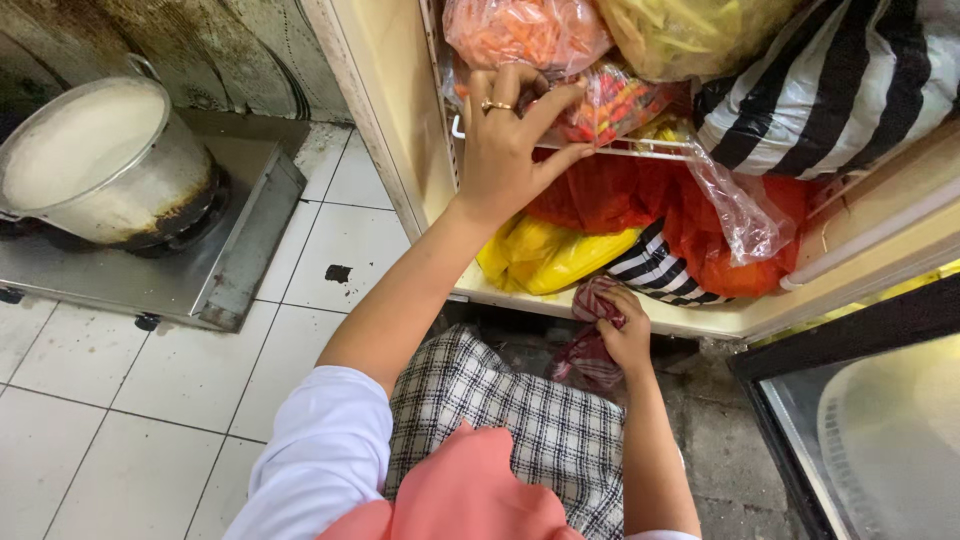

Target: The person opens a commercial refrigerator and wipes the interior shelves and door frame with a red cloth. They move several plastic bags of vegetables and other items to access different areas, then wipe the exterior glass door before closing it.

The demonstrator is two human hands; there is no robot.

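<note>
1. The left hand (pixel 510 140) is raised to the wire shelf (pixel 640 150) of an open fridge (pixel 395 110), fingers curled over the shelf's front rim and pressing on a clear bag of red and mixed-colour pieces (pixel 620 100); a ring sits on one finger.
2. The right hand (pixel 625 330) is lower, at the fridge's bottom edge, pinched shut on a red-and-white striped plastic bag (pixel 590 345) that hangs crumpled below the fingers.
3. Just above that right-hand grip, the lower compartment is packed: a yellow bag (pixel 545 255) to the grip's left, a black-and-white striped bag (pixel 660 270) directly above it, and an orange-red bag (pixel 720 235) behind, with a loose clear bag (pixel 735 205) drooping from the shelf in front of it.
4. Above the left hand, a bag of orange pieces (pixel 525 30) and a yellowish bag (pixel 690 30) crowd the shelf; a large black-and-white striped bag (pixel 830 85) lies well to their right.
5. Well to the left of both hands, a metal pot (pixel 100 160) with a scorched base stands on a steel stove (pixel 200 260) over the white tiled floor (pixel 120 420).
6. A checked cloth (pixel 510 410) lies between the arms, below the gripped bag.
</note>
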